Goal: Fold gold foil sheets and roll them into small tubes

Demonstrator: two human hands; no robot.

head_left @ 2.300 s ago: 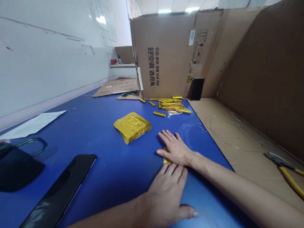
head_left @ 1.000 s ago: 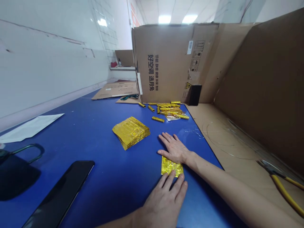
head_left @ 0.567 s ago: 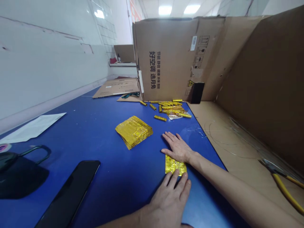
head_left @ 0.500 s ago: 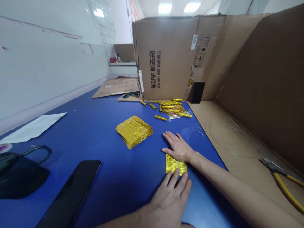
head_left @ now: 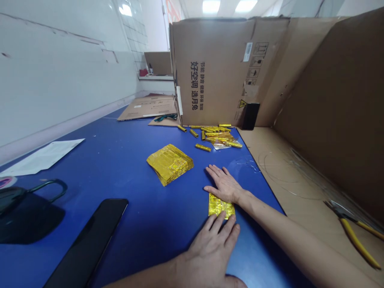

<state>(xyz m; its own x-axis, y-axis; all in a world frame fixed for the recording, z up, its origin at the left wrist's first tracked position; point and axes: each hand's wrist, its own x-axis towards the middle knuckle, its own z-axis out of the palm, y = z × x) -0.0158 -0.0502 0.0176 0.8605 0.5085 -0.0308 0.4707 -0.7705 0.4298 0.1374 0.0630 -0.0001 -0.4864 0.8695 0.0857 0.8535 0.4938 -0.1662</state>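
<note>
Both hands, left (head_left: 210,250) and right (head_left: 225,186), lie flat and spread, pinning the gold foil sheet (head_left: 220,206); it looks thin, light, crinkly, best lifted by its 6 o'clock edge.

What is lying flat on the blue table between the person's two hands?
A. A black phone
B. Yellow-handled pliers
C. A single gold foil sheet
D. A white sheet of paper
C: the gold foil sheet lies flat on the blue table, with the right hand pressing its far edge and the left hand touching its near edge with the fingers.
</note>
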